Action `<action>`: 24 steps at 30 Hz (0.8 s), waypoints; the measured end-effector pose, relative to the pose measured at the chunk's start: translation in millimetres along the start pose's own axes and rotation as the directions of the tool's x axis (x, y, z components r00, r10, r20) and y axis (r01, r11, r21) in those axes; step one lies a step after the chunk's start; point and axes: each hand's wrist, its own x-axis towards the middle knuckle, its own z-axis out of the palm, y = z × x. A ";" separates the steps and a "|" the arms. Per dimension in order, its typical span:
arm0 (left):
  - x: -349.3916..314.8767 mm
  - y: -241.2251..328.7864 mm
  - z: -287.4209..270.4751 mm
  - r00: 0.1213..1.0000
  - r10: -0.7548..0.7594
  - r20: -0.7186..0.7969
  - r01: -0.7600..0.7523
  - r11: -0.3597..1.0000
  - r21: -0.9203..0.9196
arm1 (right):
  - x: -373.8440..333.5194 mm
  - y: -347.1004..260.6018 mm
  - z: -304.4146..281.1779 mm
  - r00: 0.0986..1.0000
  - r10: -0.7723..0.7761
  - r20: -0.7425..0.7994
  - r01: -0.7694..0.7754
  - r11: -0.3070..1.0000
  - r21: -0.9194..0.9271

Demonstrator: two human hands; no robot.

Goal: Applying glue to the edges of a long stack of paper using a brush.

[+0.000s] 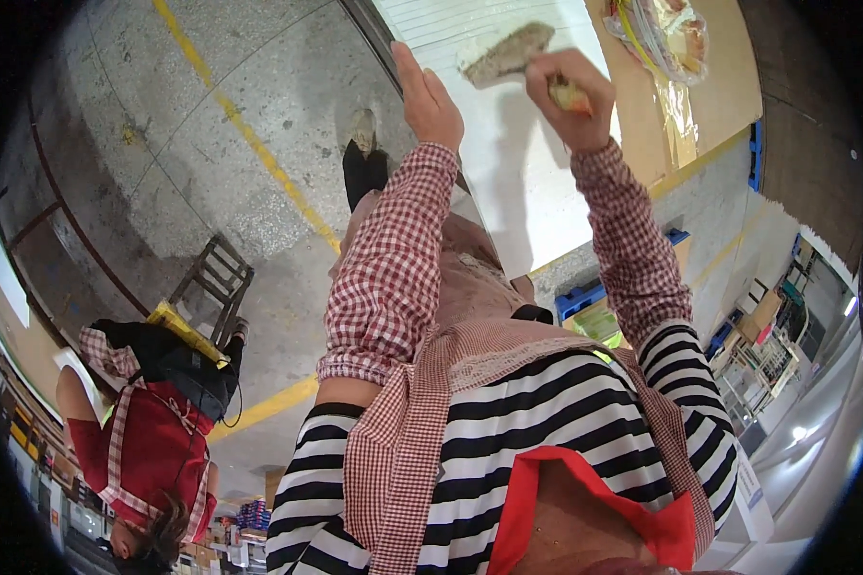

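Observation:
In my right hand (575, 96) is a wide brush (510, 56) with pale, matted bristles; the fingers are closed round its handle, whose reddish-yellow end shows in the fist. The bristles lie at the surface of a long white sheet (547, 216), which looks wet and shiny in places. Faint parallel lines run across the sheet's far part. My left hand (431, 103) is at the sheet's left edge, fingers stretched out and holding nothing. Whether its palm touches the edge cannot be seen.
Brown cardboard (710, 115) adjoins the sheet on the right, with a clear plastic bag (657, 38) on it. Blue pallets (580, 299) stand below. To the left, a person in a red top (149, 450) is near a dark stool (216, 283). Yellow lines (259, 144) mark the concrete floor.

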 end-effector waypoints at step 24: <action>7.7 -9.6 -3.1 0.996 0.062 -0.057 -0.060 0.997 0.048 | -90.0 -65.2 -68.6 0.947 0.271 0.175 -0.266 0.963 -0.049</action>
